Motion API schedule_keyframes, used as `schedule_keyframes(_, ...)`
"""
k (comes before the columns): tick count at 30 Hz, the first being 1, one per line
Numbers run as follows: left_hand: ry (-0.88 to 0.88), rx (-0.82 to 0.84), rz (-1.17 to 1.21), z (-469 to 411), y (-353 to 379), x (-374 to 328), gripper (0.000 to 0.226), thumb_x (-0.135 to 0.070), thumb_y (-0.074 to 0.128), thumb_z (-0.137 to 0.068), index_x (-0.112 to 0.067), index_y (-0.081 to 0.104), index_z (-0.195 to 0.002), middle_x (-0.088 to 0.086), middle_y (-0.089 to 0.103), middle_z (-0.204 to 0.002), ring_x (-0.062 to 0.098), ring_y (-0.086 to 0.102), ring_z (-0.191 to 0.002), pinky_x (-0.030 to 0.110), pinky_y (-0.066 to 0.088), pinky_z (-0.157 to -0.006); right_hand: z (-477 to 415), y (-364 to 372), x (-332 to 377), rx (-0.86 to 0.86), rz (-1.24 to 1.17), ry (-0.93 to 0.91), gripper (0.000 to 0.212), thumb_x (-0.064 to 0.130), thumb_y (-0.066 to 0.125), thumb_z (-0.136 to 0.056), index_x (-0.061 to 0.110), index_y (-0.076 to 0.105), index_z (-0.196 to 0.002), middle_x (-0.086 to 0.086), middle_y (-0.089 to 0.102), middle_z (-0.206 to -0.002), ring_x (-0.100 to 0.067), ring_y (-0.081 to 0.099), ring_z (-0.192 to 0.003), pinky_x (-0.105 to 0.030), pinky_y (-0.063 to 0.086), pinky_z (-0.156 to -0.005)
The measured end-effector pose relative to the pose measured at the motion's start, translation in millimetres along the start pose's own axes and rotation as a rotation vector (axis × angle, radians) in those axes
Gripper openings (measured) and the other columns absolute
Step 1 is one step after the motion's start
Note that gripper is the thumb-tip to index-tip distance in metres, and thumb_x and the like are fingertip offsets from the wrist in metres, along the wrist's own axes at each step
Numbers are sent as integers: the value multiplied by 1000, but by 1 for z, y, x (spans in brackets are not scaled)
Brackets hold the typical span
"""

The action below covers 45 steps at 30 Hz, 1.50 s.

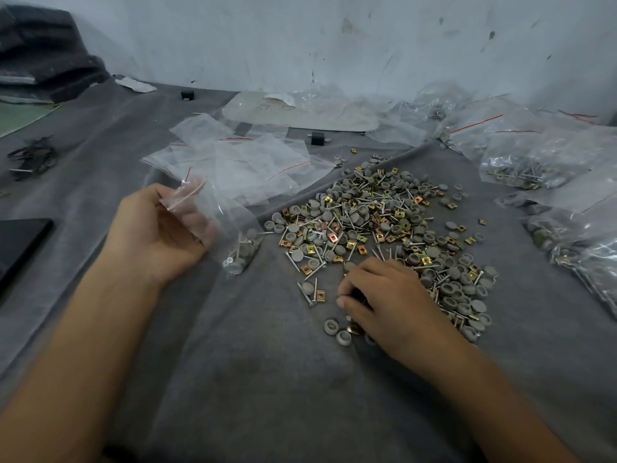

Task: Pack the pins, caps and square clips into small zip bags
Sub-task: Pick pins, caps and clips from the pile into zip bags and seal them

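Note:
A heap of grey caps, metal pins and gold square clips [377, 225] spreads over the grey cloth [253, 362] at centre right. My left hand [157, 232] grips a small clear zip bag [230, 235] by its mouth; pins and caps lie in its lower corner, which rests on the cloth. My right hand [380, 299] lies palm down at the heap's near edge, its curled fingers pinching small parts I cannot make out. Two caps and a clip [340, 329] lie just under its fingers.
Empty zip bags [240, 162] lie in a loose stack behind my left hand. Filled bags [521, 165] crowd the right side and far edge. A dark flat object [20, 242] sits at the left, a dark bundle [33, 158] farther back, and a stained wall behind.

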<state>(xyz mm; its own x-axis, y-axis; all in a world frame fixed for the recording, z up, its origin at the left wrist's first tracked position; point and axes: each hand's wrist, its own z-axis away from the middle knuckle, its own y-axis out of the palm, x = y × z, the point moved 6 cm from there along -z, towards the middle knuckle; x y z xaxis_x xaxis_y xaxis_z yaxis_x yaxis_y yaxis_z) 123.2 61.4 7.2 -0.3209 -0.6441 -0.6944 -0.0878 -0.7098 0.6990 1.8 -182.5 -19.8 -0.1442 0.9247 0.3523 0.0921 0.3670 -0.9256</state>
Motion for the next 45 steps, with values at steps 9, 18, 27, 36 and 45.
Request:
schedule_keyframes(9, 17, -12, -222, 0, 17, 12, 30, -11, 53, -64, -16, 68, -89, -9, 39, -53, 9, 30, -49, 19, 37, -49, 1, -7, -10, -67, -2, 23, 8, 33, 61, -97, 26, 66, -99, 12, 47, -108, -10, 39, -107, -27, 37, -93)
schedule_keyframes(18, 176, 185, -1134, 26, 60, 72, 40, -4, 48, -95, -30, 76, -106, -2, 66, -59, 5, 53, -55, 18, 44, -55, 1, -32, -19, -335, -474, 141, 10, 32, 60, -96, 33, 62, -87, 12, 53, -107, -1, 52, -99, -17, 42, -81)
schedule_keyframes(27, 126, 299, -1210, 32, 73, 88, 37, -1, 49, -98, -25, 71, -116, -9, 59, -49, 6, 54, -54, 25, 48, -61, 2, -24, -5, -206, -1084, 134, 18, 42, 67, -84, 25, 74, -88, 9, 66, -92, -1, 62, -82, -14, 49, -71)
schedule_keyframes(36, 151, 346, -1102, 37, 76, 83, 37, 3, 50, -98, -18, 70, -120, -2, 65, -56, 0, 55, -50, 13, 42, -54, -1, -15, 2, -201, -560, 23, 26, 44, 50, -101, 38, 73, -111, 16, 50, -128, 1, 45, -126, -17, 38, -101)
schedule_keyframes(45, 522, 365, -1759, 55, 72, 92, 75, -78, 68, -64, -50, 35, -125, -28, 48, -101, -4, 45, -99, 20, 40, -75, -5, -13, -5, -168, -869, 113, 39, 20, 45, -89, 44, 67, -110, 21, 72, -110, 9, 61, -110, -7, 45, -89)
